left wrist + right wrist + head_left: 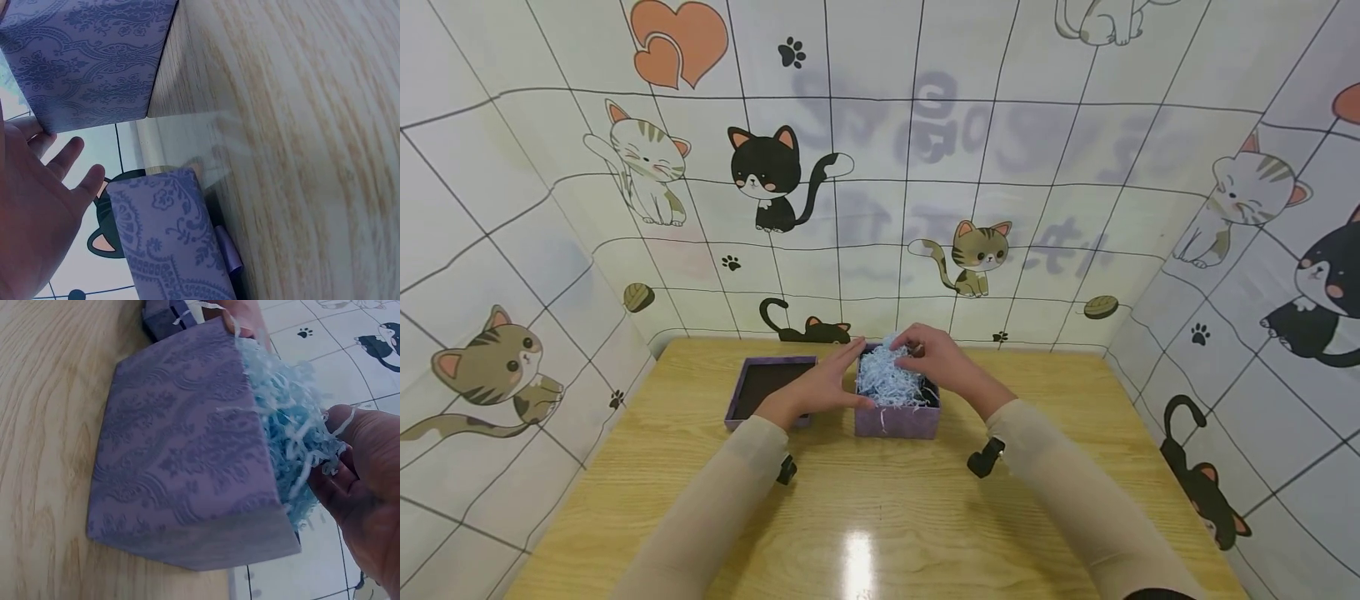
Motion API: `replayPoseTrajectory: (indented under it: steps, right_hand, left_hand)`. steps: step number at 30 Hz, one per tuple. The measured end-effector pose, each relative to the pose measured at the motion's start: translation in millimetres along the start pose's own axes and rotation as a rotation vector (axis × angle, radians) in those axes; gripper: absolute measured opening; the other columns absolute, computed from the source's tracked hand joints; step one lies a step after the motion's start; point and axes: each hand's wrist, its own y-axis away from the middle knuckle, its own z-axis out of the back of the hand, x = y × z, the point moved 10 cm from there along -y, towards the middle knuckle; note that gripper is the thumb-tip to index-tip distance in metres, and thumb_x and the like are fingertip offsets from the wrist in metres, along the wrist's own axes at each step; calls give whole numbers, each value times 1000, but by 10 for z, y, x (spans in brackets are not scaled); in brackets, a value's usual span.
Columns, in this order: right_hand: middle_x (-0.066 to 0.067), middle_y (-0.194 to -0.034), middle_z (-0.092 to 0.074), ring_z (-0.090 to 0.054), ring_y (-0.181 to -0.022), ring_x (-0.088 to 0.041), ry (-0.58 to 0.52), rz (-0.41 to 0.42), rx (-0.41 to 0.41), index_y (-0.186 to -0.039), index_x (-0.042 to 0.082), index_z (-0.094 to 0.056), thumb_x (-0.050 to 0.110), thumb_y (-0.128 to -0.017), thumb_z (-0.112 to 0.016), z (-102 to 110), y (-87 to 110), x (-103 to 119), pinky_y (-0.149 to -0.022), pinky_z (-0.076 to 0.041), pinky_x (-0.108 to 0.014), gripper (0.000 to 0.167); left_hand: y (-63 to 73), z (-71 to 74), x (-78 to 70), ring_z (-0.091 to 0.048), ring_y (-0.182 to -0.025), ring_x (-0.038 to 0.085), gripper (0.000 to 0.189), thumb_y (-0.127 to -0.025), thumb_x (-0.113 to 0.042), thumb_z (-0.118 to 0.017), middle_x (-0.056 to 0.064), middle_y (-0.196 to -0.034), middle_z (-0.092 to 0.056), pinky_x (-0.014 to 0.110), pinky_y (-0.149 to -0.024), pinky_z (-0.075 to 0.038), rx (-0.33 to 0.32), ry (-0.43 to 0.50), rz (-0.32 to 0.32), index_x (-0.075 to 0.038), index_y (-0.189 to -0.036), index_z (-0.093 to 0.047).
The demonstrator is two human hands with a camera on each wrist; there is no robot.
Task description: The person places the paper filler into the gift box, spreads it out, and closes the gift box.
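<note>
A purple patterned box (pixel 897 423) stands on the table, heaped with pale blue shredded paper (pixel 883 377). My right hand (pixel 953 363) is at the box's right side and pinches some strands at the top of the heap. In the right wrist view, its thumb and fingers close on the shredded paper (pixel 294 425) above the rim. Along the box's left side lies my left hand (pixel 822 385), fingers stretched out and touching the box edge. The left wrist view shows these fingers (pixel 65 156) spread beside the box wall (pixel 94 69). Whatever lies under the paper is hidden.
Left of the box, partly behind my left hand, lies the purple lid (pixel 767 387), its dark inside facing up. A purple ribbon tab (pixel 229 251) sticks out from it. A cat-printed cloth (pixel 880 200) encloses the wooden table (pixel 880 517) at the back and sides.
</note>
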Motion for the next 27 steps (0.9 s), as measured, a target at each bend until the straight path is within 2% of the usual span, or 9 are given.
replayPoseTrajectory:
  steps: [4,9,12,16,20,23,27]
  right_hand:
    - [-3,-127,-71,-67,-119,-25,36,-18,41,-128,11,-78,12,-105,-80,-179,-87,-45,-103,-58,-48,23]
    - [-3,-127,-72,-68,-118,-24,149,-12,125,-128,12,-78,11,-104,-80,-416,-195,-79,-101,-57,-46,24]
    - [-6,-129,-73,-69,-118,-26,220,-43,182,-130,9,-78,7,-103,-80,-526,-231,-129,-99,-58,-44,27]
    - [-9,-134,-73,-69,-125,-27,303,-90,237,-134,6,-75,3,-103,-80,-603,-237,-195,-103,-58,-44,32]
    - [-12,-138,-72,-67,-131,-31,323,-90,251,-137,4,-74,2,-103,-78,-590,-227,-169,-109,-56,-48,34]
    - [-11,-140,-72,-66,-133,-31,298,-88,242,-138,6,-74,4,-104,-78,-523,-198,-134,-110,-55,-49,34]
    - [-7,-137,-72,-68,-124,-26,229,-73,203,-137,8,-75,13,-107,-77,-374,-149,-74,-105,-57,-47,30]
  left_hand:
    - [0,0,-5,-12,-170,34,126,-90,-73,-81,4,-187,-4,70,-129,-24,1,4,-10,-31,-180,-4]
    - [11,6,-21,-10,-170,34,125,-91,-71,-82,3,-187,-3,70,-128,-24,6,34,-20,-28,-180,-6]
    - [6,6,-32,-9,-170,33,125,-91,-69,-83,1,-187,-2,69,-129,-25,11,42,-26,-29,-180,-5]
    - [1,11,-29,-9,-171,31,124,-92,-67,-84,0,-187,-2,68,-130,-24,11,44,-30,-30,-180,-4]
    - [6,22,-24,-8,-171,32,124,-92,-66,-84,2,-187,-2,69,-130,-23,2,49,-28,-31,-180,-4]
    - [9,19,-23,-7,-171,31,124,-92,-68,-83,1,-187,-2,69,-130,-23,5,51,-27,-32,-180,-3]
    - [15,12,-14,-8,-171,31,125,-91,-70,-82,-1,-187,-1,69,-129,-23,10,37,-20,-32,-180,-3]
